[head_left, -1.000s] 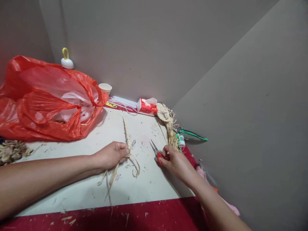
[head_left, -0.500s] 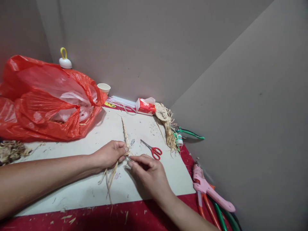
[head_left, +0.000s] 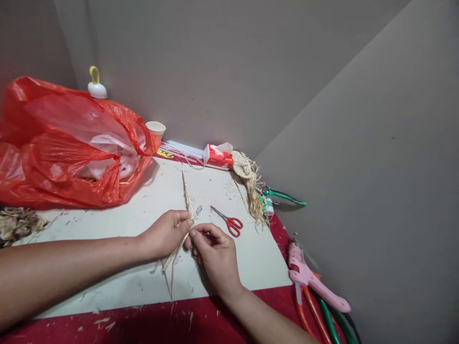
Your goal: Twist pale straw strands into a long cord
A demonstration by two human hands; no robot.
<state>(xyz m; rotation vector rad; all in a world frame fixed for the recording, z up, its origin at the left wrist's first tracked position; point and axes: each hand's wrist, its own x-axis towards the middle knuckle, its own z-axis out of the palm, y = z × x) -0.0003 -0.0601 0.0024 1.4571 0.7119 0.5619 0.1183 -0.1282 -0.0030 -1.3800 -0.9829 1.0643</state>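
Observation:
A thin plait of dry straw (head_left: 187,193) lies on the white board (head_left: 143,224), running away from me. My left hand (head_left: 165,233) is closed around its near end, where loose strands (head_left: 168,267) hang out below the fist. My right hand (head_left: 215,253) touches the same spot, its thumb and fingers pinching strands right next to the left thumb. Small red-handled scissors (head_left: 229,221) lie on the board just beyond my right hand, untouched.
A big red plastic bag (head_left: 68,143) fills the left. Along the back wall stand a paper cup (head_left: 156,129), a red tissue pack (head_left: 218,156) and a straw bundle (head_left: 251,184). Pink, orange and green tools (head_left: 315,296) lie at right. Husk scraps (head_left: 17,223) sit far left.
My right hand let go of the red scissors, left them on the board, and moved left to pinch the straw strands beside my left hand.

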